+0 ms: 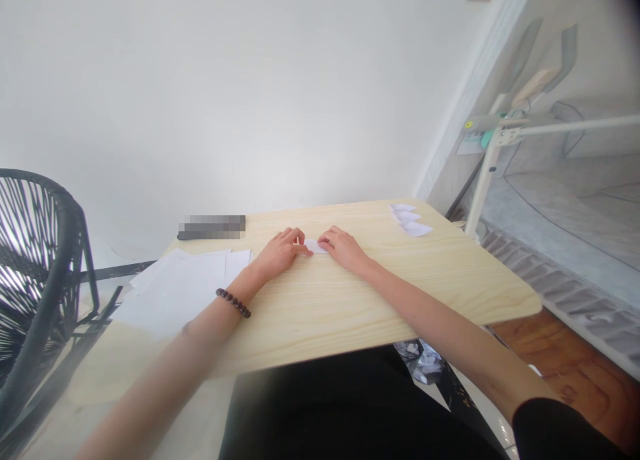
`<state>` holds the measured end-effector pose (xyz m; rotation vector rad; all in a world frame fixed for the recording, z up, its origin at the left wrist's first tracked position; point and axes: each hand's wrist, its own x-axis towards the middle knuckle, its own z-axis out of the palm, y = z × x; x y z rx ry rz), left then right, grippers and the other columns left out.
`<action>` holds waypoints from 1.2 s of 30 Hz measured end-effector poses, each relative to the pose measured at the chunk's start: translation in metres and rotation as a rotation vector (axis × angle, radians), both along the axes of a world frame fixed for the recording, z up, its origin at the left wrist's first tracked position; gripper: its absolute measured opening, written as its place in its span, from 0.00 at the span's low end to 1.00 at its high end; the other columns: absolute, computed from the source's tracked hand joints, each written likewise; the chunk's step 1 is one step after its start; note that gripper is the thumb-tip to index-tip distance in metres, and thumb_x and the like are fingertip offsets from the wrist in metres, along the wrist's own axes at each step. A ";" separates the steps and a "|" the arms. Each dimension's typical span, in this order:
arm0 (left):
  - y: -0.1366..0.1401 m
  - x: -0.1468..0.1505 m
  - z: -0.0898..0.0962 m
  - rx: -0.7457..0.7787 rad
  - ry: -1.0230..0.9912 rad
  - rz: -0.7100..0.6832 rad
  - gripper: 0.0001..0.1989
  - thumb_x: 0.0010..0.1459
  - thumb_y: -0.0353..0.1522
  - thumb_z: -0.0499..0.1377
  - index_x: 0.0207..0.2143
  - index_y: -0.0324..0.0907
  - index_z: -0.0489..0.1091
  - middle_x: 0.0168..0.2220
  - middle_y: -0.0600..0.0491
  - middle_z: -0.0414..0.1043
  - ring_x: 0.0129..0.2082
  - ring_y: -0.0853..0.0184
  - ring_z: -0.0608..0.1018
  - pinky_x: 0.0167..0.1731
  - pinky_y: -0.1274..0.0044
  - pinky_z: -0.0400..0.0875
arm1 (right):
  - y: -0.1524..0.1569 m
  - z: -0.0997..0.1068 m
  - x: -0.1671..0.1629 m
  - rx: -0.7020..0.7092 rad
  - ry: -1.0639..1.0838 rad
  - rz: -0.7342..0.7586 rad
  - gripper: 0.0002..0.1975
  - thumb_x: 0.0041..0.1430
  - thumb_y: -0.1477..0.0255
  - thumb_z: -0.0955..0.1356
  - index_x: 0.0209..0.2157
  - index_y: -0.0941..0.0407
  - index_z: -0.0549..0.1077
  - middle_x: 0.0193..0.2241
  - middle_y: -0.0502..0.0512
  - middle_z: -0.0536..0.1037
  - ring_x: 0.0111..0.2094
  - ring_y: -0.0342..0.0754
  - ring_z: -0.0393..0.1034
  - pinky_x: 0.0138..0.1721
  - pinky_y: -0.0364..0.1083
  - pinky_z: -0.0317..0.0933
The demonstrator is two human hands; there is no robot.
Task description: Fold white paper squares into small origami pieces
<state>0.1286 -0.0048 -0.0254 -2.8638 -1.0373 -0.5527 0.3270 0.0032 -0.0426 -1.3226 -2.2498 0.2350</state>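
Observation:
A small piece of folded white paper (315, 246) lies on the pale wooden table (320, 313) between my two hands. My left hand (283, 252), with a dark beaded bracelet at the wrist, has its fingers curled and its thumb on the paper's left end. From the other side, my right hand (344, 249) pinches the right end between thumb and fingers. Parts of the paper are hidden under my fingertips. At the table's far right sit several folded white paper pieces (411, 221), pointed in shape and partly overlapping.
Loose white sheets (185, 290) are spread at the table's left side, with a blurred-out dark object (213, 227) behind them. A black woven chair (43, 273) stands at the left. Beyond the right edge are a white metal frame (484, 187) and a grey-covered bed (565, 213).

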 end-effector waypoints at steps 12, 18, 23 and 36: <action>-0.002 -0.003 0.001 -0.104 -0.066 -0.008 0.12 0.57 0.32 0.46 0.38 0.42 0.68 0.38 0.50 0.68 0.38 0.67 0.69 0.40 0.75 0.63 | -0.008 0.003 0.002 0.092 0.058 0.088 0.11 0.55 0.69 0.61 0.39 0.55 0.69 0.36 0.53 0.67 0.38 0.44 0.61 0.40 0.43 0.54; -0.001 -0.003 -0.001 -0.072 -0.052 0.000 0.12 0.58 0.32 0.45 0.37 0.42 0.67 0.38 0.50 0.68 0.38 0.67 0.69 0.40 0.75 0.63 | -0.007 0.004 0.004 0.160 -0.015 0.214 0.10 0.53 0.65 0.63 0.33 0.54 0.72 0.35 0.53 0.71 0.40 0.46 0.59 0.43 0.46 0.50; -0.003 -0.002 0.001 -0.045 -0.028 0.006 0.12 0.58 0.34 0.45 0.38 0.41 0.66 0.38 0.49 0.68 0.38 0.67 0.69 0.39 0.75 0.63 | -0.005 0.006 0.005 0.214 -0.107 0.242 0.10 0.55 0.67 0.62 0.33 0.54 0.73 0.34 0.53 0.73 0.41 0.46 0.59 0.43 0.47 0.47; -0.004 -0.001 0.003 0.138 -0.057 -0.009 0.09 0.56 0.31 0.48 0.34 0.41 0.67 0.33 0.51 0.70 0.35 0.67 0.70 0.40 0.72 0.61 | -0.004 0.008 0.002 0.490 -0.184 0.225 0.13 0.58 0.70 0.59 0.28 0.58 0.72 0.28 0.55 0.73 0.37 0.46 0.61 0.43 0.47 0.49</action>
